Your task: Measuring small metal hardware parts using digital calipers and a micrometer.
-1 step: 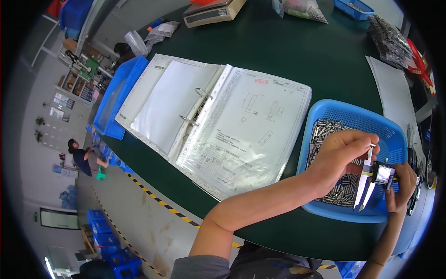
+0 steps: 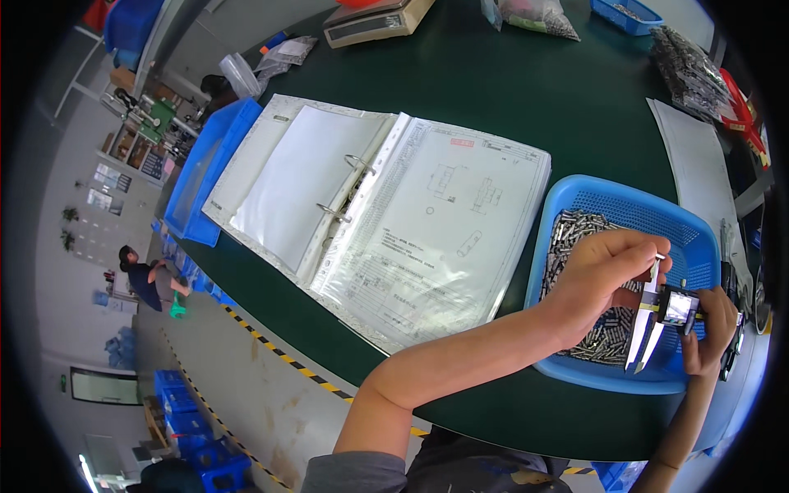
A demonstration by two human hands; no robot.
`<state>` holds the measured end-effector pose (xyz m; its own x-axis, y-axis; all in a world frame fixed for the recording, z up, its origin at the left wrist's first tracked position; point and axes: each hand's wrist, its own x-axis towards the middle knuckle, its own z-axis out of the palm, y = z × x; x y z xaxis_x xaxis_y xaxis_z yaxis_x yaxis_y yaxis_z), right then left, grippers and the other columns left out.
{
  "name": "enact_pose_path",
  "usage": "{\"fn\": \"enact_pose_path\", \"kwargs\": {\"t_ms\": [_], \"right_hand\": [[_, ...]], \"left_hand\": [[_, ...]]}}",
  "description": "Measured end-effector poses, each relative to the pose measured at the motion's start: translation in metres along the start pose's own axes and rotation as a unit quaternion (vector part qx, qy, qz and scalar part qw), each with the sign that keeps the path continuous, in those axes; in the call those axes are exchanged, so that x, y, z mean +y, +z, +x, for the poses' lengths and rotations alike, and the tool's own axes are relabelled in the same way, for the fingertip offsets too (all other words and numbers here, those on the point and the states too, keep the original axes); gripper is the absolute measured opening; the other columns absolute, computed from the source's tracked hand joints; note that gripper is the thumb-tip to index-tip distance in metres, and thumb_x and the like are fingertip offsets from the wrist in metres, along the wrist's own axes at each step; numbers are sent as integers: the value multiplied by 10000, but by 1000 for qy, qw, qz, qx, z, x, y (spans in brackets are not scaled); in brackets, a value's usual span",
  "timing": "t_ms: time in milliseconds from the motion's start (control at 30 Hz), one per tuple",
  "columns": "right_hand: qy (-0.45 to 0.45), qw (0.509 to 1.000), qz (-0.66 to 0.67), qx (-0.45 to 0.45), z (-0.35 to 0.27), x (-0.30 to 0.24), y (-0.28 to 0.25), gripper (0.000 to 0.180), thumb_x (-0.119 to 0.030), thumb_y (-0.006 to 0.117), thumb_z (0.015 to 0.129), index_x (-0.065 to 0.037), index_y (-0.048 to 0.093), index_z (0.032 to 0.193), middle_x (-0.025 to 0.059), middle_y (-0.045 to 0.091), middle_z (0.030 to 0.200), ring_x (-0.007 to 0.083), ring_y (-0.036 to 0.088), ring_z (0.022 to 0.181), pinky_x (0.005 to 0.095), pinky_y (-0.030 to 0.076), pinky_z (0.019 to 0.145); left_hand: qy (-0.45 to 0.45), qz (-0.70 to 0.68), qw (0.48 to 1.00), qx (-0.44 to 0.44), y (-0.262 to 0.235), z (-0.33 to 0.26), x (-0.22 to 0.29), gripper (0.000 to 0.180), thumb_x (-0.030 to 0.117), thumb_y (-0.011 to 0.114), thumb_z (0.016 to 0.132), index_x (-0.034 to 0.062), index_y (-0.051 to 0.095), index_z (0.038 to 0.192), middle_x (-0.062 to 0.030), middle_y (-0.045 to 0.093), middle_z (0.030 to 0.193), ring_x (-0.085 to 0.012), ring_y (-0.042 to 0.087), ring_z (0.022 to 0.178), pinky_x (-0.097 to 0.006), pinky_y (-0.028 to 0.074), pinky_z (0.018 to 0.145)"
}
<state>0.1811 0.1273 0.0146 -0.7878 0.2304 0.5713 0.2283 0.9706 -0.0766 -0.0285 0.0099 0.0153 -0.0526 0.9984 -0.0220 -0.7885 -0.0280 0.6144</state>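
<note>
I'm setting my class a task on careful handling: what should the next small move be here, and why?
Probably to hold the caliper steady and read its display. The screen faces up, the right hand grips beside it, and the left hand pinches at the upper tips, though exactly what lies in that pinch is hidden.

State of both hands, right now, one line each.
Left hand: closed at the upper end of the digital caliper; whether it pinches a separate part cannot be told.
Right hand: closed, holding the digital caliper beside its display.
</note>
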Motion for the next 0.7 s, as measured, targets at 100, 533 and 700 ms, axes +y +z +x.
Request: {"fn": "enact_pose_path", "kwargs": {"t_ms": [100,533,700], "right_hand": [[28,998,55,-22,1,2,0,446,-375,474,694,55,499,810,141,491,667,245,438,535,315,311,479],[30,999,20,-5,11,-3,-1,445,-381,428,727,49,499,815,138,452,662,244,435,534,314,324,479],[37,998,31,31,13,-7,-1,464,-420,430,739,33,515,787,117,449,623,239,420,515,319,310,467]], "left_hand": [[1,7,1000,0,1,1,1,240,177,462,846,23,521,1021,-88,546,934,-138,530,864,-301,492,703],[16,-3,1000,-11,-1,2,-1,239,180,451,852,35,525,1028,-82,545,944,-131,531,866,-308,496,701],[2,-17,1000,-7,0,1,1,241,178,459,848,36,526,1031,-81,543,951,-130,529,864,-294,491,706]]}}
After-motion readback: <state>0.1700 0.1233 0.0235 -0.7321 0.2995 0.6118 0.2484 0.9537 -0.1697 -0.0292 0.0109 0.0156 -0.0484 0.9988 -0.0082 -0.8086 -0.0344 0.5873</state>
